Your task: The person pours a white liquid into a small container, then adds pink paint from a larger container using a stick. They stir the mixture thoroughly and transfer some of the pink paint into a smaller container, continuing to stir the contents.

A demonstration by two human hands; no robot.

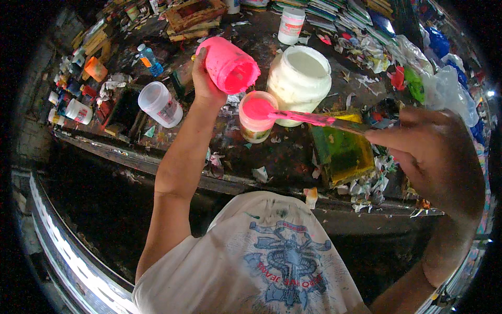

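Note:
Tilted with its mouth down towards the right, a plastic jar coated in bright pink ink or paint (231, 64) is gripped by my left hand (207, 80). Just below its mouth stands a smaller plastic jar (257, 127) with pink in its top. My right hand (427, 153) holds a pink-smeared stirring stick (325, 119), whose far end is at the pink in the smaller jar. Behind and to the right of that jar is a large white jar (300, 84) with pale contents. A yellow-green framed screen (343, 149) lies beneath the stick.
An uncapped, translucent jar (160, 105) stands left of my left forearm. Farther off are a blue bottle (150, 61), a white tub (291, 26) and stacked wooden frames (194, 17). Scraps and plastic bags (447, 88) crowd the right side. The table's front edge (235, 184) runs before me.

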